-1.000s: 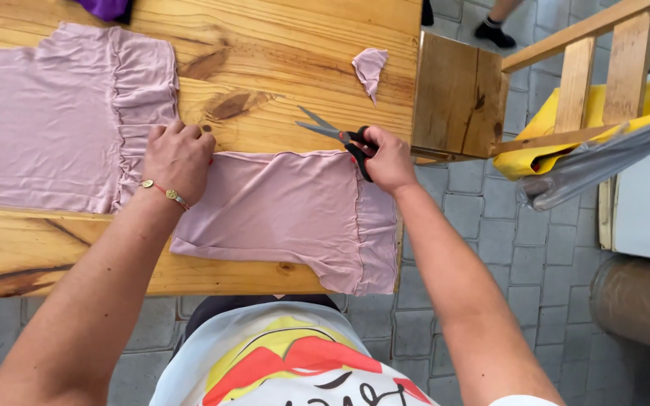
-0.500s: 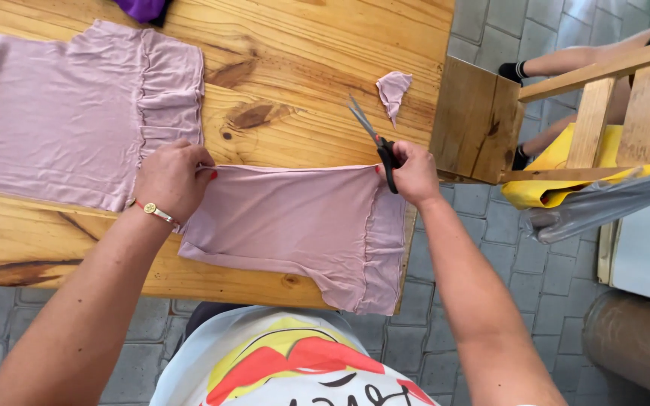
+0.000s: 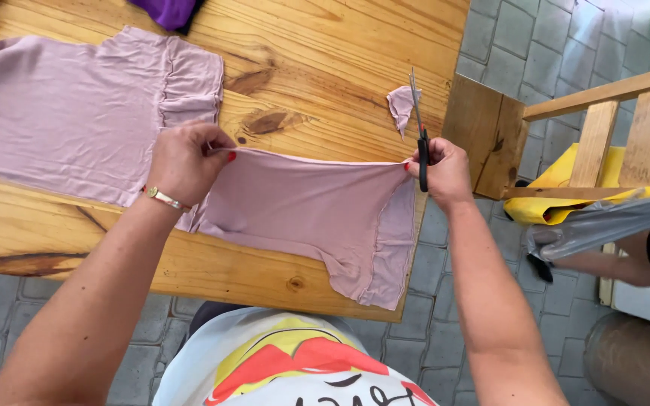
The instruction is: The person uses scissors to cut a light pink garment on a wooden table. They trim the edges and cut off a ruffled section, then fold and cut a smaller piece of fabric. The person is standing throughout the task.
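The left hand (image 3: 183, 159) was closed in a pinch on the upper edge of a cut piece of mauve fabric (image 3: 310, 214), lifting that edge just off the wooden desk (image 3: 317, 60). The right hand (image 3: 441, 171) gripped the opposite end of the same edge with its fingertips while its fingers also wrapped the black handles of a pair of scissors (image 3: 418, 131), whose shut blades pointed away from the person. The fabric stretched taut between the two hands, its lower part draped over the near desk edge. Beyond the left hand lay the rest of the mauve garment (image 3: 77, 113), flat on the desk. Just beyond the right hand, beside the scissor blades, sat a small fabric scrap (image 3: 399, 101). A wooden chair (image 3: 603, 128) stood to the right of the right hand
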